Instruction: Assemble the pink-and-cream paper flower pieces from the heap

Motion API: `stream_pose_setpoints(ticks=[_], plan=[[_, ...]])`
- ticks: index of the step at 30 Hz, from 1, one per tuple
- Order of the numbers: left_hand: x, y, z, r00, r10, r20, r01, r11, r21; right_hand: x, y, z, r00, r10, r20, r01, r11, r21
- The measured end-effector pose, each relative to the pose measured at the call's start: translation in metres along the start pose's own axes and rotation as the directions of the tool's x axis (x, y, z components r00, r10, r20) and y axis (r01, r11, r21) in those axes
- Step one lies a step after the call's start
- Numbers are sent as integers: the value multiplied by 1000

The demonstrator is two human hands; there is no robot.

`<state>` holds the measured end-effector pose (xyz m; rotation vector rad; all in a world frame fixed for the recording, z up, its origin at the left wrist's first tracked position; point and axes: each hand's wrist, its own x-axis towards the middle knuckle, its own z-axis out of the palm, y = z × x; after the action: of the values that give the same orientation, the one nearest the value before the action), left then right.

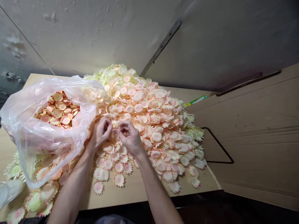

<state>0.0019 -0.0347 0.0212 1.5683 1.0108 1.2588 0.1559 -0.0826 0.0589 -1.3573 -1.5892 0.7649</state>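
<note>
The left hand (102,130) and right hand (129,136) nearly meet, fingers pinched around a small, pale cream piece (115,124) between them. A broad heap of fringed, round, pink-and-cream discs (151,115) spreads beyond and right of the hands; left of them, a translucent white plastic bag (25,109) holds red-edged yellowish discs (57,112) on the light wooden tabletop (123,195).

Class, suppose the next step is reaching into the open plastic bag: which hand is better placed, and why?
Probably the left hand: it is nearer the plastic bag holding red-edged flower pieces. The right hand is farther away, with the left between it and the bag.
</note>
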Motion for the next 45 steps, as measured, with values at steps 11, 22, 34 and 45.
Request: stream_pose_setpoints(ticks=[11,22,34,45], plan=[[0,5,-6,994,-20,110,32,994,-107,10,-2,-14,997,58,41,-55,996,-66],[4,7,-8,976,-31,214,77,975,-210,14,2,-14,990,91,107,-99,992,73],[2,-3,-4,998,-58,34,61,994,-93,9,-15,0,990,-31,137,57,980,-189],[2,-9,3,966,-259,-7,229,867,-443,-25,-32,-25,980,49,195,-60,997,52]])
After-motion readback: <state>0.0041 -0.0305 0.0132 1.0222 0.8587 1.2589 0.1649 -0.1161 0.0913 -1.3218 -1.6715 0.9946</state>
